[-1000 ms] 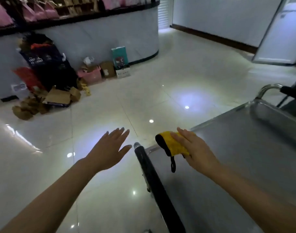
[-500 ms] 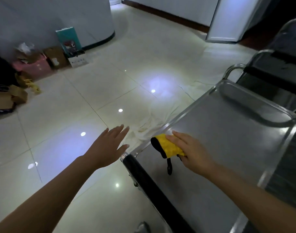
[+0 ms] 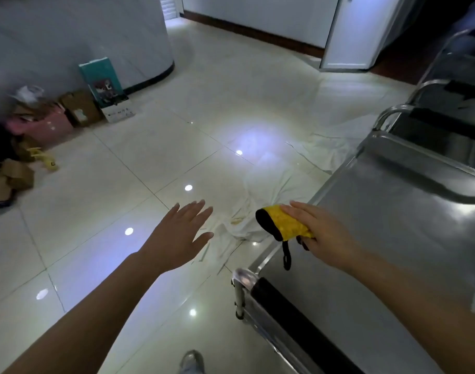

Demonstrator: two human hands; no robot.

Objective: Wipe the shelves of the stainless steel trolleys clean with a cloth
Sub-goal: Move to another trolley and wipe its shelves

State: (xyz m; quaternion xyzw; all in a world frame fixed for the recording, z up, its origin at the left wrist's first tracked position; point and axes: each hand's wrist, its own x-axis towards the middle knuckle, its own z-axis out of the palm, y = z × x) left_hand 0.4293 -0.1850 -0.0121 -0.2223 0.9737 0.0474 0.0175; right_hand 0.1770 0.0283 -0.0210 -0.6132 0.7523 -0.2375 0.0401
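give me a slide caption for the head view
Right hand presses a yellow cloth onto the steel trolley shelf; left hand hovers open.

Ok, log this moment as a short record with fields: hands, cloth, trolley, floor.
left hand: open, fingers spread, in the air over the floor, touching nothing
right hand: presses the yellow cloth flat on the shelf
yellow cloth: folded, black edging, black loop hanging, at the shelf's left edge
trolley top shelf: stainless steel, raised rim, black handle at the near end
floor: glossy tiles, white sheet lying beside the trolley
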